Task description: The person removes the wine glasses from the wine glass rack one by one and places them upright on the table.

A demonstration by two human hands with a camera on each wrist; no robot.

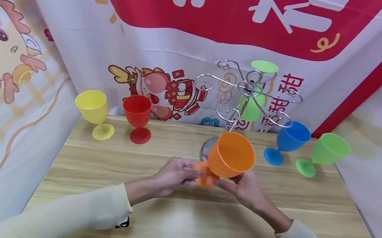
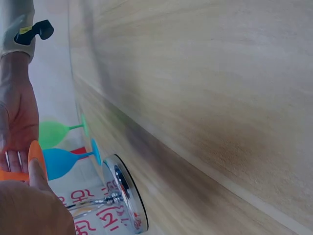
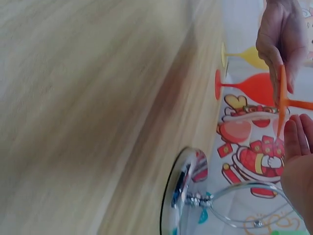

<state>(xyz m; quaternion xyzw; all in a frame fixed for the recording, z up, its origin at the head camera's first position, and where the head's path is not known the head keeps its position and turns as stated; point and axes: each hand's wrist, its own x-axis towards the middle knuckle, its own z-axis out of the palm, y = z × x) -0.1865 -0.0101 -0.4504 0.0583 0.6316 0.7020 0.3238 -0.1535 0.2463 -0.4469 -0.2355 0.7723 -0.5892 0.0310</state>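
An orange plastic goblet [image 1: 231, 155] is held above the table, its bowl tilted up and its foot toward the person. My left hand [image 1: 174, 176] pinches the left edge of the foot between thumb and fingers. On the other side, my right hand [image 1: 248, 191] holds the foot with its thumb, its fingers partly hidden behind the bowl. Just behind the goblet stands a chrome goblet rack [image 1: 250, 87] with curled wire arms; its round base [image 2: 126, 193] shows in the left wrist view. A light green goblet [image 1: 253, 106] hangs upside down on the rack's far side.
At the table's back left stand a yellow goblet [image 1: 92, 106] and a red goblet [image 1: 137, 112]. A blue goblet [image 1: 292, 136] and another green goblet [image 1: 330, 150] stand at the back right. Printed cloth [image 1: 193, 58] hangs behind the wooden table [image 1: 173, 225].
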